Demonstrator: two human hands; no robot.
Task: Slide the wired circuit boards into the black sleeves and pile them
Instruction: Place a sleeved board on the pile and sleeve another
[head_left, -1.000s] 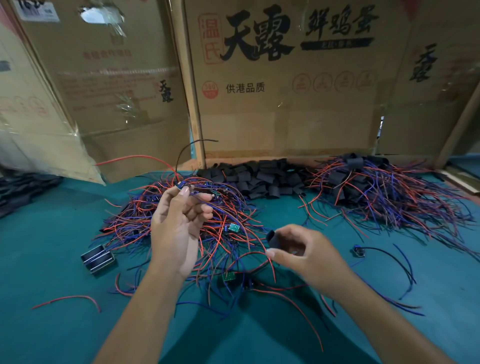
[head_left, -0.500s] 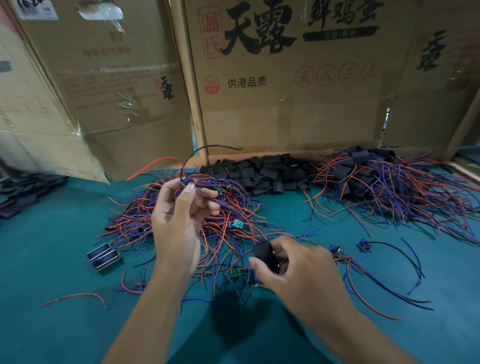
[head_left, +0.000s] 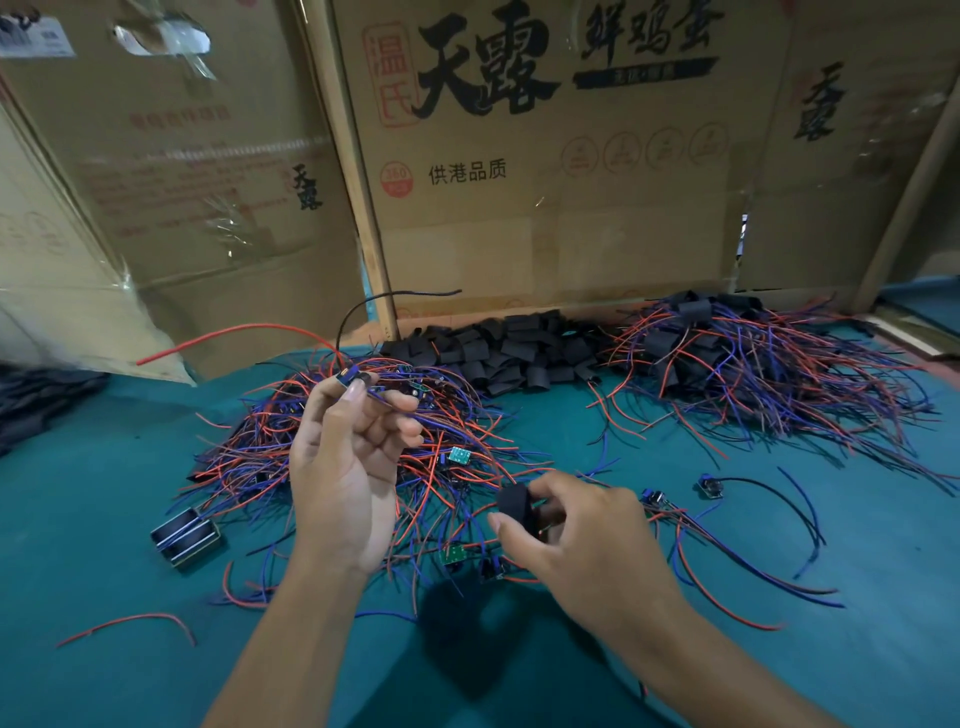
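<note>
My left hand (head_left: 348, 457) is raised above the tangle of unsleeved boards (head_left: 332, 441) and pinches a small wired circuit board (head_left: 347, 375) between thumb and fingertips; its red and black wires arc up and away. My right hand (head_left: 582, 530) holds a black sleeve (head_left: 515, 506) in curled fingers, low and to the right of the left hand. A heap of loose black sleeves (head_left: 509, 353) lies at the back centre. The pile of sleeved boards (head_left: 753, 364) with red and blue wires sits at the back right.
Everything lies on a teal table (head_left: 104, 519). Cardboard boxes (head_left: 545, 156) wall off the back. A small metal block (head_left: 184, 535) lies left of the tangle. Two loose wired boards (head_left: 709, 488) lie to the right, and a stray red wire (head_left: 124, 623) at front left.
My right hand with the black sleeve has moved left and nearer to me. My left hand has lifted the board, so its red and black wires now rise free of the tangle.
</note>
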